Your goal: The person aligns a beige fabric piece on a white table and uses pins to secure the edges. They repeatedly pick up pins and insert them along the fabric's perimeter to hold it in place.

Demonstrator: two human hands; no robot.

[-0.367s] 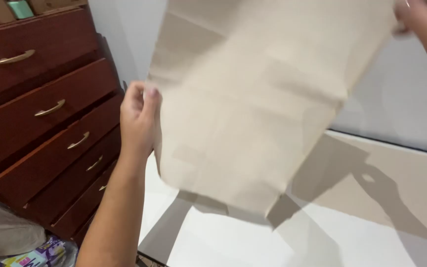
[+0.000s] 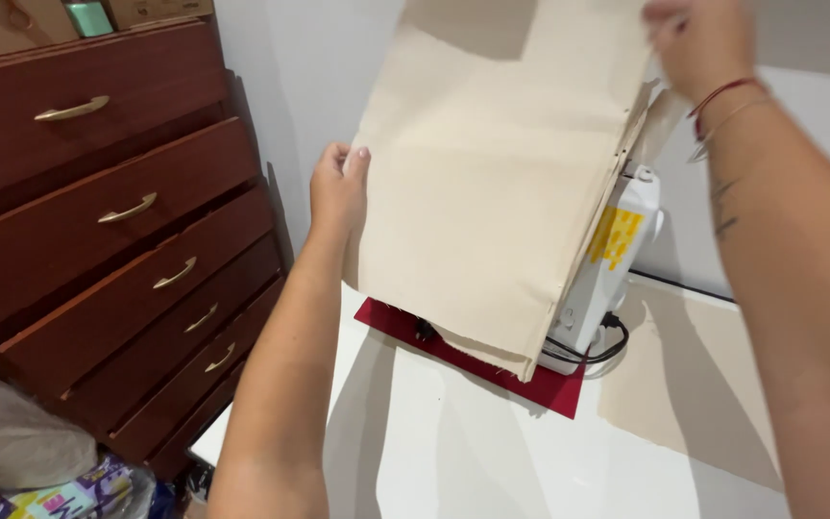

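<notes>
Cloth (image 2: 492,183) now folded narrower than a moment ago, hanging mid-frame, uncovering a white machine (image 2: 607,269) on a red mat (image 2: 549,384). Left hand (image 2: 338,187) pinched on the left edge; right hand (image 2: 698,43), upper right, closed on the top corner. Dresser (image 2: 98,221) at left.

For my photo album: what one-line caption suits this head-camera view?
Two hands, left hand and right hand, hold up folded beige fabric before a white sewing machine.
</notes>
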